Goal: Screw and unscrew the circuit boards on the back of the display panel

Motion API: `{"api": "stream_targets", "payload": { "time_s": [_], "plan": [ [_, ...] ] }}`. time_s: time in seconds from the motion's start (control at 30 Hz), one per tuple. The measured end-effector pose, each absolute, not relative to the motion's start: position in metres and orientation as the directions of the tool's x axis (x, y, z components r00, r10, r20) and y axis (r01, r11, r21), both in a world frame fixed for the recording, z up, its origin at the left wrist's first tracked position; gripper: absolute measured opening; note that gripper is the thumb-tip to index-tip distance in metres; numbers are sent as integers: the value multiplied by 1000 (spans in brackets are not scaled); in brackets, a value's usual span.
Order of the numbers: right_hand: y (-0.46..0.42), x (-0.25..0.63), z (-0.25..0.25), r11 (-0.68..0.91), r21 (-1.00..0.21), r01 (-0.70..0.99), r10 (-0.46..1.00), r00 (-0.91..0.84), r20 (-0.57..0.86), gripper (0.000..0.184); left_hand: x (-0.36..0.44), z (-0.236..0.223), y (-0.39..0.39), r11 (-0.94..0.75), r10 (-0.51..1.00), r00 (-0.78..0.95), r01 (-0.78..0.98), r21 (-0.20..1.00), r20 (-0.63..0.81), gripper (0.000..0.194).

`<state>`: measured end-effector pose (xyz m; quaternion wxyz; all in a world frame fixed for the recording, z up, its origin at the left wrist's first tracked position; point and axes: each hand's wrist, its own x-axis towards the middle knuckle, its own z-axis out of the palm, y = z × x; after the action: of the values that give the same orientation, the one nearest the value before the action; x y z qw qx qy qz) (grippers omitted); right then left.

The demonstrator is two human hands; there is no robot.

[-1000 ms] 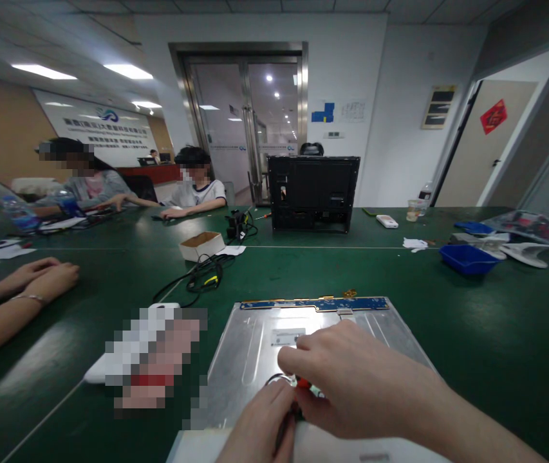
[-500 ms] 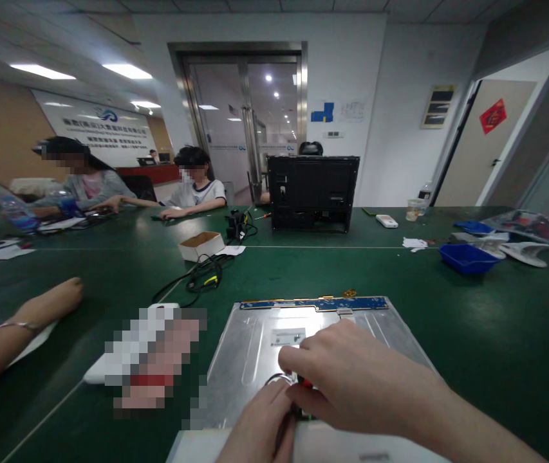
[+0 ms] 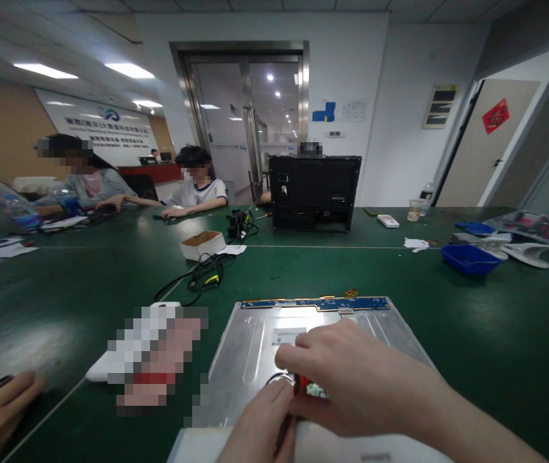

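Note:
A silver metal-backed display panel [image 3: 235,366] lies flat before me, with a blue circuit strip [image 3: 313,303] along its far edge. My right hand [image 3: 346,370] is closed around a screwdriver [image 3: 300,384], of which only part of a red and black handle shows. Beside it my left hand [image 3: 262,418] has its fingers pressed together low on the panel; whatever they pinch is hidden. A dark cable [image 3: 279,376] loops out above the left fingers. Part of a green circuit board [image 3: 316,390] shows under my right hand. A white piece [image 3: 375,447] spans the near edge.
A co-worker's hand [image 3: 4,405] rests at the lower left, near a blurred white item [image 3: 105,366]. Farther off are cables [image 3: 201,276], an open box [image 3: 203,245], a black monitor housing [image 3: 315,193] and a blue tray [image 3: 470,258]. Two people sit across at the left.
The co-worker's hand at the left has pulled back toward the near edge. My right hand has turned slightly, uncovering more of the screwdriver handle. My left hand stays in place.

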<state>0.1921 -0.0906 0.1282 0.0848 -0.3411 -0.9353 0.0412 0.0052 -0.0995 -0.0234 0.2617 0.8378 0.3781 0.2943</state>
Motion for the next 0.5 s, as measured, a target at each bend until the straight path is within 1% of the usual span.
{"api": "stream_targets", "payload": {
  "time_s": [0.1,0.2,0.27,0.33,0.4,0.5],
  "plan": [
    [-88,191,126,737,-109,667,676,-721,151,22,6,-17,-100,-589,784,536,487,645,311,31],
    [-86,190,125,717,-85,692,696,-702,152,28,6,-8,-100,-599,781,527,480,640,336,32],
    [-87,190,124,715,-88,693,698,-702,144,32,6,0,-101,-595,784,524,488,638,331,33],
    [-87,190,124,717,-102,690,697,-704,138,34,5,6,-102,-575,793,537,503,646,287,33],
    [-86,190,124,718,-102,689,696,-705,136,34,5,11,-103,-539,807,540,512,668,238,34],
    [-86,190,124,722,-93,686,691,-710,135,26,4,10,-102,-509,817,541,514,690,200,38]
  ]
}}
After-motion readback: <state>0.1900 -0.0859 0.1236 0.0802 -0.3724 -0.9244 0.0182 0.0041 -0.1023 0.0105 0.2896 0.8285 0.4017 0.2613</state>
